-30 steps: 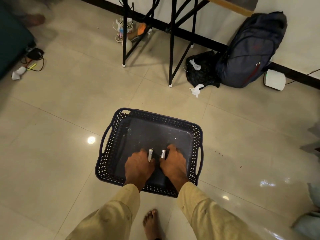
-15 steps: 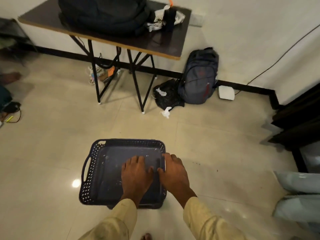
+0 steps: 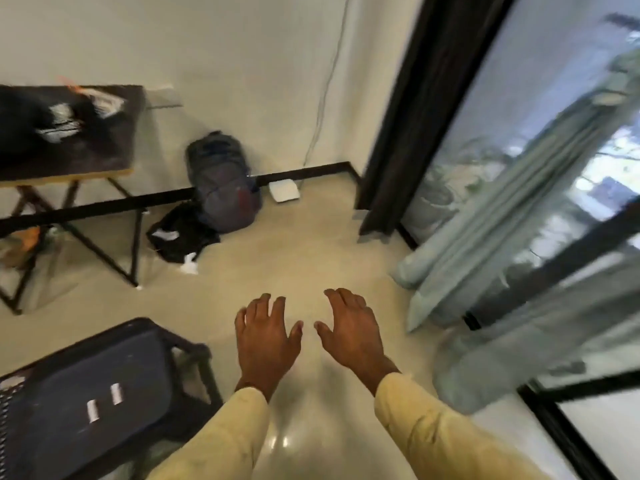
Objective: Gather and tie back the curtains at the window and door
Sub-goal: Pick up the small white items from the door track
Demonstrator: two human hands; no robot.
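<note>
Both hands are out of the basket [image 3: 86, 386]; its two white clips [image 3: 104, 400] stay behind. View has swung right to the curtains [image 3: 491, 216] hanging loose at the glass door [image 3: 554, 98]. Left hand [image 3: 266, 337] and right hand [image 3: 349, 330] hover spread, holding nothing. Gathering appears not yet begun.

floor [image 3: 304, 258]: glossy, smooth pale tile beneath the hands
curtains [image 3: 485, 258]: soft, matt pale-green cloth, right of the hands
basket [image 3: 104, 386]: dark perforated plastic, left of the hands
sleeves [image 3: 426, 431]: matt beige cloth
</note>
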